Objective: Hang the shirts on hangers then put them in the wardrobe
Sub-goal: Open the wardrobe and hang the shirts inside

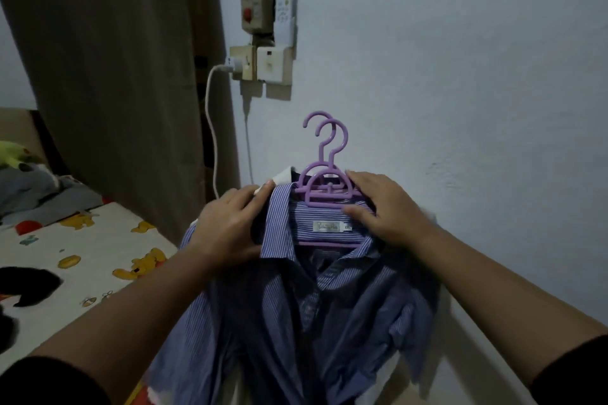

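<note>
A blue-and-white striped shirt [296, 306] hangs on a purple plastic hanger [329, 197], held up in front of the pale wall. A second purple hanger [314, 122] sits just behind it, carrying a garment with a white collar [283, 176] that is mostly hidden. My left hand [230, 227] grips the striped shirt's left collar and shoulder. My right hand [385, 207] holds the right collar and hanger arm. The shirt's neck label faces me.
A bed [82, 260] with a cartoon-print sheet lies at the left, with dark clothes [23, 283] and a plush toy [16, 154] on it. A brown curtain [115, 76] hangs behind. Wall sockets with a white cable [214, 102] and a remote holder [284, 6] are mounted above.
</note>
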A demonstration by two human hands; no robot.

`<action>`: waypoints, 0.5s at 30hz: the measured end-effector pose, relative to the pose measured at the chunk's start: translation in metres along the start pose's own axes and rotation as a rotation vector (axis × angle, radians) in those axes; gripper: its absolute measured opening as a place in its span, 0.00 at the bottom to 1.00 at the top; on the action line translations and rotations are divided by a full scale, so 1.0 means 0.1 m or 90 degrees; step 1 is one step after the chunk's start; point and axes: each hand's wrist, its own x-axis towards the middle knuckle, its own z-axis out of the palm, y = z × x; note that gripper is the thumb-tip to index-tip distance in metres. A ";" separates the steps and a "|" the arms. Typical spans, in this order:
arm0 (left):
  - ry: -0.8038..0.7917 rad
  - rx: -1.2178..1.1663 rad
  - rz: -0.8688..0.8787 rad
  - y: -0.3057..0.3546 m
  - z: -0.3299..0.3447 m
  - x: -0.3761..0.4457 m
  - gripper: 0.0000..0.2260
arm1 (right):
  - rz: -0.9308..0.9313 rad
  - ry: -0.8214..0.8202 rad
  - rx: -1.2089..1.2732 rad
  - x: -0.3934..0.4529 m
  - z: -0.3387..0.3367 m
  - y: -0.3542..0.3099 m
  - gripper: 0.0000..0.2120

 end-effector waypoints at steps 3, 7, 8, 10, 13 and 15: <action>0.028 -0.004 0.045 0.17 -0.19 0.14 0.44 | -0.030 -0.010 -0.123 -0.38 -0.39 0.09 0.49; 0.050 -0.023 0.080 0.45 -0.38 0.31 0.44 | -0.026 -0.023 -0.251 -0.88 -0.80 0.28 0.57; 0.058 -0.031 0.092 0.53 -0.41 0.36 0.44 | -0.028 -0.019 -0.278 -0.99 -0.91 0.34 0.57; 0.075 -0.047 0.115 0.70 -0.48 0.46 0.43 | -0.020 -0.007 -0.313 -1.22 -1.14 0.40 0.53; 0.096 -0.068 0.146 1.00 -0.54 0.62 0.43 | 0.041 0.035 -0.335 -1.55 -1.48 0.48 0.51; 0.112 -0.096 0.168 1.21 -0.56 0.74 0.42 | 0.073 0.059 -0.345 -1.75 -1.70 0.51 0.50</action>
